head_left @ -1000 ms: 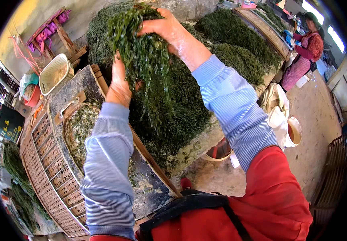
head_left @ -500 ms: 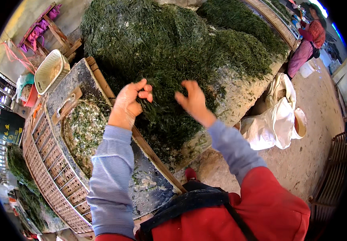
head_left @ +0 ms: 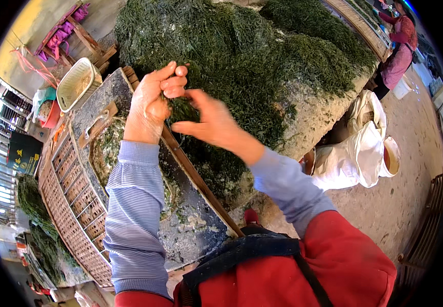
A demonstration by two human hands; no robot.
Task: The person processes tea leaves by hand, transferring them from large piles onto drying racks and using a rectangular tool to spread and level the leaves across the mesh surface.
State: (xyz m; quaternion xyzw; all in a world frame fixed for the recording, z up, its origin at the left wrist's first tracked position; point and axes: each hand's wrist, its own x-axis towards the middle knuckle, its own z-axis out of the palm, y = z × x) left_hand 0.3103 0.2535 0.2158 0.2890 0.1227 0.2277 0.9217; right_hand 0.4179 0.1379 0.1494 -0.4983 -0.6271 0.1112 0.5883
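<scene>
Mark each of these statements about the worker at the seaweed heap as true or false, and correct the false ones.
1. Both hands meet over a small tuft of green strands. True: the left hand and right hand pinch a small tuft between them.
2. The big heap of green strands lies on the bare floor. False: it rests on a raised slab.
3. A white sack sits on the ground to the right. True.
4. The pale basket is at the lower right. False: it is at the upper left.
5. The person wears bare arms. False: striped blue sleeves cover both.
</scene>
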